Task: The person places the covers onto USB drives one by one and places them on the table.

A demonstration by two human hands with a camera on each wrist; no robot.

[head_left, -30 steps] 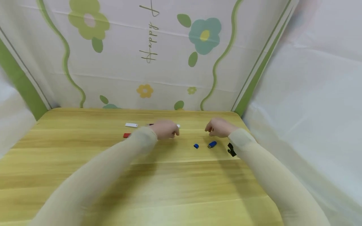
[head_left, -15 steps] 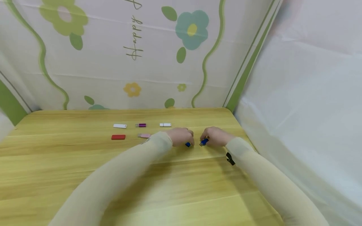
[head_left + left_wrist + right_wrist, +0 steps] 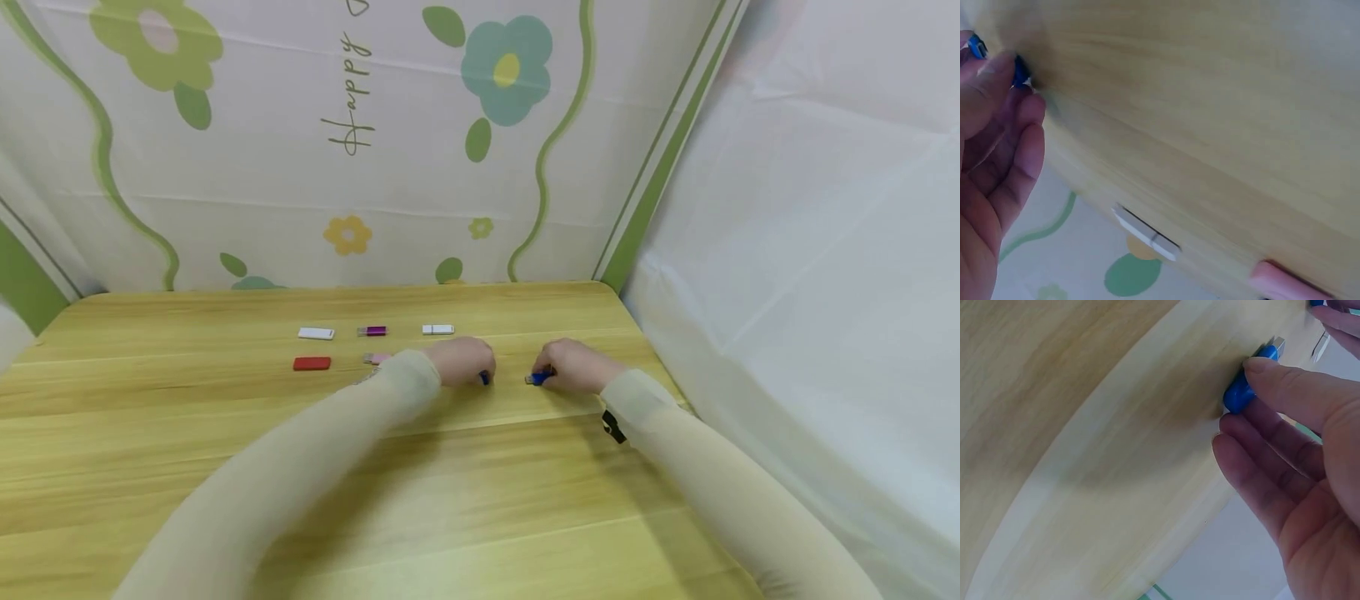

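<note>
My left hand (image 3: 461,362) pinches a small blue cap (image 3: 484,378) between thumb and fingertips, low over the wooden table. To its right, my right hand (image 3: 576,365) holds a blue USB flash drive (image 3: 538,379), its bare metal connector pointing left toward the cap. A short gap separates drive and cap. In the right wrist view, thumb and fingers grip the sides of the drive (image 3: 1241,387), and its connector (image 3: 1279,344) sticks out past the thumb. The left wrist view shows the cap (image 3: 1020,72) at the left hand's fingertips.
Behind and left of the left hand lie more flash drives: white (image 3: 317,333), purple (image 3: 372,331), white with a band (image 3: 438,330), red (image 3: 312,363) and pink (image 3: 377,358), partly hidden by the sleeve. A black piece (image 3: 613,427) shows at the right sleeve. A flowered curtain hangs behind.
Both hands have come down to the table. The right hand has taken hold of the blue flash drive, and the left has picked up the cap. The head view has shifted right.
</note>
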